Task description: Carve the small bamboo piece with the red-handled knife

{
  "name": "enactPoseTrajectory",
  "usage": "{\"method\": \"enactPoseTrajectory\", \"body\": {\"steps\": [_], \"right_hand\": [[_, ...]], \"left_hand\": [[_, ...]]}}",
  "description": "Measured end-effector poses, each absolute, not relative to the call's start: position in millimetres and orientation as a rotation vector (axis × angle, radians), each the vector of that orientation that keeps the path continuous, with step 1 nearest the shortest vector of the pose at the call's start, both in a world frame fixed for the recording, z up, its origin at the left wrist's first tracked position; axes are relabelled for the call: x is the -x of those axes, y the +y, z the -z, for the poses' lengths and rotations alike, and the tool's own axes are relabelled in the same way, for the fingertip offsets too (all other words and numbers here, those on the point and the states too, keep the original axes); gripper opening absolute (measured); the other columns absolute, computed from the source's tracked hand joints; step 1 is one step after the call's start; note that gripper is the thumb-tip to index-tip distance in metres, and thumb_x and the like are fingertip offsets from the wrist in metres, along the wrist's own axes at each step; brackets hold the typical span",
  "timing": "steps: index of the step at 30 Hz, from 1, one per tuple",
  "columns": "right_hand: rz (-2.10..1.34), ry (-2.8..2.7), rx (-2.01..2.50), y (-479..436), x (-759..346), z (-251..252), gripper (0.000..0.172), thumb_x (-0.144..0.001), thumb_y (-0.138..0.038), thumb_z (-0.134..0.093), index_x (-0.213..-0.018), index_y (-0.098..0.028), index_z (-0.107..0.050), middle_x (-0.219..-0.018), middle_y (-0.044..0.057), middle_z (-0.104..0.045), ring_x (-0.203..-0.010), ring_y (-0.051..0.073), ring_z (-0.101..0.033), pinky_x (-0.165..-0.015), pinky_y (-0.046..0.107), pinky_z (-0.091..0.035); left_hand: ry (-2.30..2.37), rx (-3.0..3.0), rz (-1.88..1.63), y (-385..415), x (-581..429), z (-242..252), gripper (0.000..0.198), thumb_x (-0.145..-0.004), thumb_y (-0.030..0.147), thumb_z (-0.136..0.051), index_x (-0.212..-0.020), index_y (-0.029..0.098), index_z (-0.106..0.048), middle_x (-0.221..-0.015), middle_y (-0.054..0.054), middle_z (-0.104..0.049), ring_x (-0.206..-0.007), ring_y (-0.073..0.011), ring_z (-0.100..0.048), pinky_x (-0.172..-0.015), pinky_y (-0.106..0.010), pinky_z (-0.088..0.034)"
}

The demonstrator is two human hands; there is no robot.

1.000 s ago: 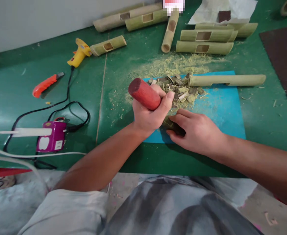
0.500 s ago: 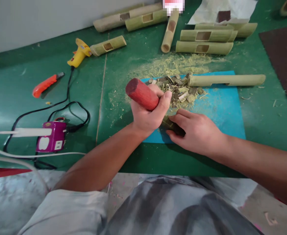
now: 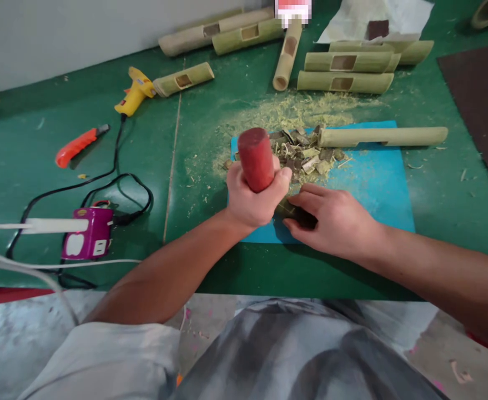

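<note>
My left hand [image 3: 254, 194] is closed around a thick red wooden handle [image 3: 257, 158], which stands nearly upright; the tool's lower end is hidden below the fist. Against it, my right hand [image 3: 335, 222] grips a piece of bamboo [image 3: 288, 208] lying low over the blue sheet [image 3: 377, 183]. Most of that bamboo is covered by the fingers. Just beyond both hands, bamboo chips [image 3: 300, 155] and shavings lie heaped on the sheet. A long bamboo tube [image 3: 414, 136] with a notch rests at the sheet's far side.
Several bamboo tubes with cut windows [image 3: 368, 82] lie farther back. On the left are a yellow glue gun [image 3: 135, 91], an orange utility knife [image 3: 79, 147] and a purple power socket [image 3: 87, 233] with cables. A dark mat [image 3: 481, 94] covers the right side.
The red handle has tipped from a leftward lean to nearly upright, with my left hand turning along with it. My right hand keeps its grip on the bamboo.
</note>
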State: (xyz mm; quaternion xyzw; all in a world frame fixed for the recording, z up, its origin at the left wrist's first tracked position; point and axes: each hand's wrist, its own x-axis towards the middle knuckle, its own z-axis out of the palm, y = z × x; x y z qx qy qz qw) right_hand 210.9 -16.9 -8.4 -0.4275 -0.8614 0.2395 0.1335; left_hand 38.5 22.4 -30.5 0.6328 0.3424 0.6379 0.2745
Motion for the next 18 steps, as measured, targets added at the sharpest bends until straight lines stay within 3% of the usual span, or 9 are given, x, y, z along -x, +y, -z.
{"method": "enactPoseTrajectory", "body": {"steps": [4,8,12,18], "right_hand": [[-0.681,-2.510,1.269,-17.3,-210.1,6.8,0.022,-0.094,-0.030,-0.064,-0.099,-0.015,-0.078,-0.094,0.009,-0.073,-0.075,0.019,-0.064,-0.068,0.031,-0.044],[-0.659,-2.538,1.295,-18.5,-208.5,5.3,0.022,-0.094,-0.030,-0.065,-0.100,-0.014,-0.079,-0.094,0.009,-0.073,-0.074,0.019,-0.063,-0.066,0.032,-0.042],[-0.643,-2.542,1.274,-18.9,-208.9,5.0,0.020,-0.094,-0.030,-0.065,-0.098,-0.016,-0.078,-0.093,0.008,-0.072,-0.073,0.018,-0.061,-0.066,0.031,-0.040],[-0.654,-2.520,1.257,-18.2,-211.2,7.1,0.018,-0.094,-0.031,-0.065,-0.096,-0.017,-0.077,-0.090,0.006,-0.070,-0.071,0.017,-0.058,-0.065,0.031,-0.039]], "left_hand": [[0.897,-1.561,-1.890,26.5,-41.2,32.1,0.056,-0.097,0.053,-0.082,-0.059,0.022,-0.055,-0.050,0.006,-0.049,-0.044,-0.0059,-0.041,-0.046,-0.034,-0.032],[1.004,-1.546,-1.791,26.9,-43.0,33.0,0.048,-0.099,0.051,-0.081,-0.066,0.022,-0.059,-0.060,0.004,-0.058,-0.054,-0.0094,-0.051,-0.057,-0.034,-0.045],[0.958,-1.643,-1.793,26.0,-41.6,35.5,0.046,-0.100,0.051,-0.079,-0.070,0.022,-0.059,-0.061,0.006,-0.054,-0.056,-0.0079,-0.050,-0.065,-0.035,-0.049],[1.008,-1.792,-1.710,25.1,-38.3,31.2,0.047,-0.103,0.051,-0.074,-0.068,0.022,-0.060,-0.062,0.004,-0.057,-0.058,-0.0090,-0.053,-0.061,-0.033,-0.048]]}}
